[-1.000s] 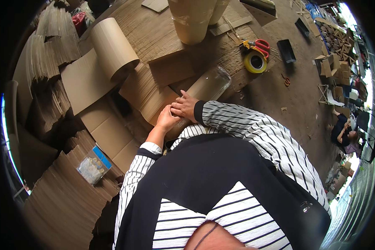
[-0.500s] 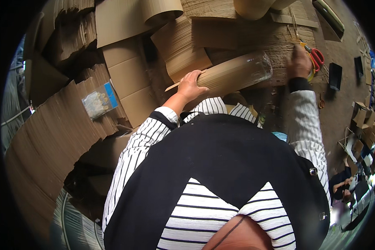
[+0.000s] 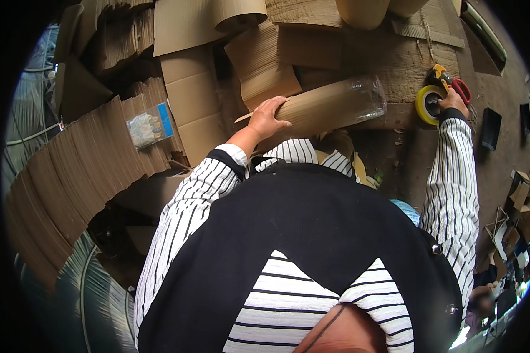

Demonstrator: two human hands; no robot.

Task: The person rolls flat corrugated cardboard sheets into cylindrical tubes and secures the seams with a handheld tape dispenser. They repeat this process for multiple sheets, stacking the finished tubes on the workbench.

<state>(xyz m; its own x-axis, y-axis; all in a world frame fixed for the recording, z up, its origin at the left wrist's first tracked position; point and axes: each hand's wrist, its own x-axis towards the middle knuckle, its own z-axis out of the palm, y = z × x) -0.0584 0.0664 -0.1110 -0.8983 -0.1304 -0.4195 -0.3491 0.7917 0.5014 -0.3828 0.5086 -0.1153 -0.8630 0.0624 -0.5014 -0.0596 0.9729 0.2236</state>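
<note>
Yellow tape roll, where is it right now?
Head view, upper right: the yellow tape roll is at the person's right hand, just left of the red scissor handles.

from my far-off seat i take this for a cardboard workshop: i see ragged stacks of cardboard sheets (image 3: 70, 176), rolled corrugated board (image 3: 330, 110), a yellow tape roll (image 3: 421, 107), red-handled scissors (image 3: 464, 92) and loose boxes (image 3: 519, 192) on the brown floor (image 3: 492, 172).

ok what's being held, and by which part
The left hand lies on the left end of the cardboard roll; the right hand is at the right side of the yellow tape roll. Whether either grips cannot be told.
</note>
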